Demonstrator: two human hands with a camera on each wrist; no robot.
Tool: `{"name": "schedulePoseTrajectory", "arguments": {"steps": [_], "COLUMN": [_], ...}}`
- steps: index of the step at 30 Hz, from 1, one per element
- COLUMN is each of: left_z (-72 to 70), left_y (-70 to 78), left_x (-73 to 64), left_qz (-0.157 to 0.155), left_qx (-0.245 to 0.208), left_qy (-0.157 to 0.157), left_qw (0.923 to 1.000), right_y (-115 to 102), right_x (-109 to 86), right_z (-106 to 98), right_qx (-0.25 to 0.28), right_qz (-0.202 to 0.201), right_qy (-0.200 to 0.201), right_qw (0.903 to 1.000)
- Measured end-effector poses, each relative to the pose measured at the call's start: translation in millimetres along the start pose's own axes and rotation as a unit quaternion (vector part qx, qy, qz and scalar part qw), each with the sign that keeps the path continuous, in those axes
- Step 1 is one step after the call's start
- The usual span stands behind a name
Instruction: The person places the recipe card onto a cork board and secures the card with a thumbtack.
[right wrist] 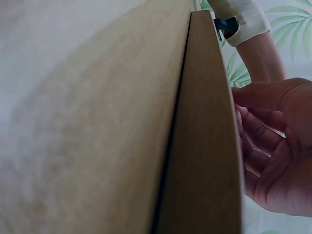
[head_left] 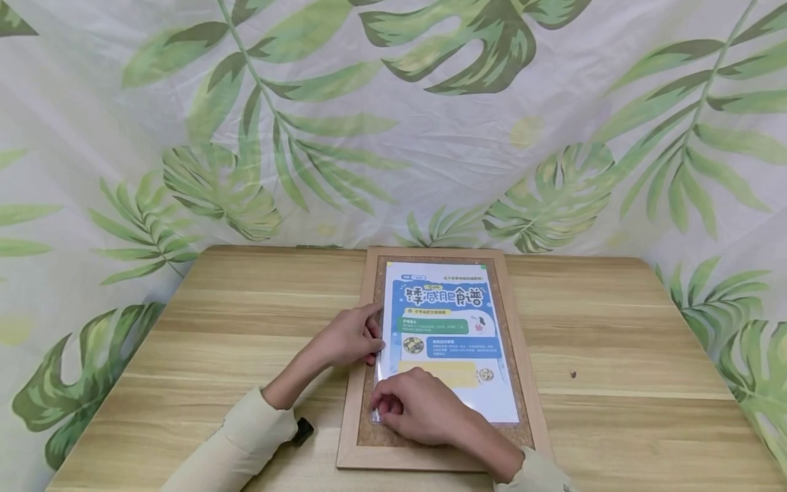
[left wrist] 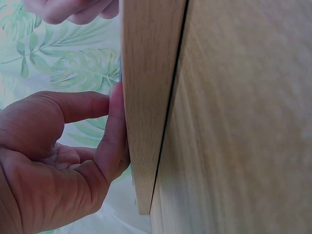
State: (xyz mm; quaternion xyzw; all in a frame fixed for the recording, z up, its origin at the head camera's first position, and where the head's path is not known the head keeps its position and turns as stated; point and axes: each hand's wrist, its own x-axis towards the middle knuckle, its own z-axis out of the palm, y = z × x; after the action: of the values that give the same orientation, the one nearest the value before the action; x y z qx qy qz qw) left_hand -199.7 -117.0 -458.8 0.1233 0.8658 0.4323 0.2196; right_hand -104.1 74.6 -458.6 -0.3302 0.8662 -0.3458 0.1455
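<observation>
A printed sheet with a glossy surface (head_left: 455, 328) lies on a wood-framed cork board (head_left: 525, 410). It has blue headings and Chinese text. At its left edge is my left hand (head_left: 349, 336), index finger reaching forward and thumb touching the sheet's margin. In the left wrist view the left hand (left wrist: 63, 151) sits beside the frame's wooden side. My right hand (head_left: 424, 406) pinches the sheet's lower left corner with thumb and curled fingers. The frame partly hides the fingertips of the right hand (right wrist: 278, 146) in the right wrist view.
A yellow pin (head_left: 389, 264) and a green pin (head_left: 483, 267) mark the sheet's upper corners. The board lies on a wood-grain table (head_left: 627, 328). A small dark speck (head_left: 573, 374) is to its right. Behind hangs a leaf-patterned cloth (head_left: 455, 157).
</observation>
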Motion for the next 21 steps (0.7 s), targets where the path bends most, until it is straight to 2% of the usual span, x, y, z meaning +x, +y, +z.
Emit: {"name": "schedulePoseTrajectory", "arguments": {"steps": [21], "left_z": [0.4], "left_y": [-0.9], "left_x": [-1.0], "left_qz": [0.005], "left_qx": [0.010], "left_qy": [0.003], "left_qw": [0.9999], "right_y": [11.0], "right_x": [6.5], "right_z": [2.2], "right_qx": [0.070], "right_qz": [0.037], "right_qy": [0.002], "right_qw": [0.9969]}}
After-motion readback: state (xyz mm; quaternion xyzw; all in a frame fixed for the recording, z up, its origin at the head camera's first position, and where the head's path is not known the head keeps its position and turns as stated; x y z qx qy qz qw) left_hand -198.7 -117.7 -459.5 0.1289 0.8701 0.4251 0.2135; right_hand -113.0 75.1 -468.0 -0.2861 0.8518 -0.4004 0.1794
